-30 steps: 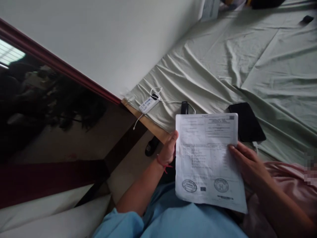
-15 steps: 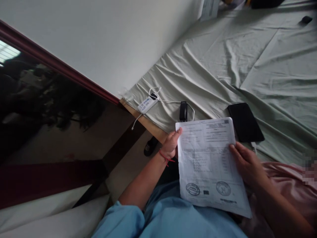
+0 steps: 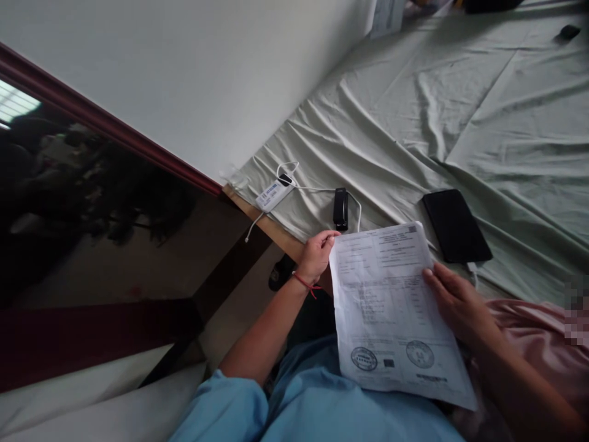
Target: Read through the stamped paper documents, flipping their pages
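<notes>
A white printed paper document [image 3: 391,307] with two round stamps near its lower edge lies tilted over my lap. My left hand [image 3: 317,258], with a red string round its wrist, pinches the top left corner. On the opposite edge, my right hand [image 3: 460,301] grips the sheet with the thumb on top and the fingers hidden beneath. Just beyond the paper's top edge is a small black stapler-like object [image 3: 340,209]. A black tablet [image 3: 456,226] with a white cable plugged in lies beyond my right hand.
Wrinkled pale green cloth [image 3: 386,141] covers the bed. A white power strip [image 3: 275,195] with a black plug and white cable sits by its wooden edge [image 3: 262,224]. A white wall [image 3: 193,80] and a dark red-framed glossy panel [image 3: 92,202] stand at left. Pink fabric [image 3: 529,325] lies at right.
The paper's top edge has dropped slightly, uncovering more of the black object. My left hand has shifted up to the paper's corner, while my right hand keeps its hold.
</notes>
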A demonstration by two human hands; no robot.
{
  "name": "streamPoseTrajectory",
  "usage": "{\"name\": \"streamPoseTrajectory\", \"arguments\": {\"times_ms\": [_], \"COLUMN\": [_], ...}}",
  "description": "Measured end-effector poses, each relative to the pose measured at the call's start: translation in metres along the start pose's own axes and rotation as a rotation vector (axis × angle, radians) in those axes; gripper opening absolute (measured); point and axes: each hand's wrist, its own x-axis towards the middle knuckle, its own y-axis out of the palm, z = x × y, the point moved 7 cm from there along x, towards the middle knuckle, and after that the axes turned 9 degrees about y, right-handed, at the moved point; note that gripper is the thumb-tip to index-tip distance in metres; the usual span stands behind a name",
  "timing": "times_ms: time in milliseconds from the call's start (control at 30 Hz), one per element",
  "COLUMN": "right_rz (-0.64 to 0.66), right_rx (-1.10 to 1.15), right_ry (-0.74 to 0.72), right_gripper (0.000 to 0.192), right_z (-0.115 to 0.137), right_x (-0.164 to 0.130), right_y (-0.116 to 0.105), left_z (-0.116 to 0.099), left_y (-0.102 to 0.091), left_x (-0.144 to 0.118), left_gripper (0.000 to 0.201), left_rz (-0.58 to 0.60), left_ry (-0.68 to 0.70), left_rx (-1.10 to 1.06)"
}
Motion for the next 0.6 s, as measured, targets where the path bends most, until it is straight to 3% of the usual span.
{"name": "streamPoseTrajectory", "arguments": {"times_ms": [167,267,500,600], "right_rz": [-0.011,0.02,0.057,0.01], "right_rx": [0.004,0.076,0.217,0.212], "right_ry": [0.027,0.061,0.192,0.162], "right_gripper": [0.034,0.03,0.034,0.03], "right_z": [-0.007,-0.007,0.008,0.012], "right_x": [0.003,0.002,-0.008,-0.007], "right_y": [-0.001,0.0,0.001,-0.003], "left_z": [0.009,0.008,0.0,0.0], "left_y": [-0.001,-0.004,-0.002,0.003], "left_x": [-0.002,0.001,0.019,0.026], "left_gripper": [0.022,0.017,0.019,0.022], "left_rz": [-0.018,-0.026,0.056,0.138], "left_ry": [-0.153,-0.199,-0.262,-0.318], "left_rx": [-0.126,-0.063,0.085,0.09]}}
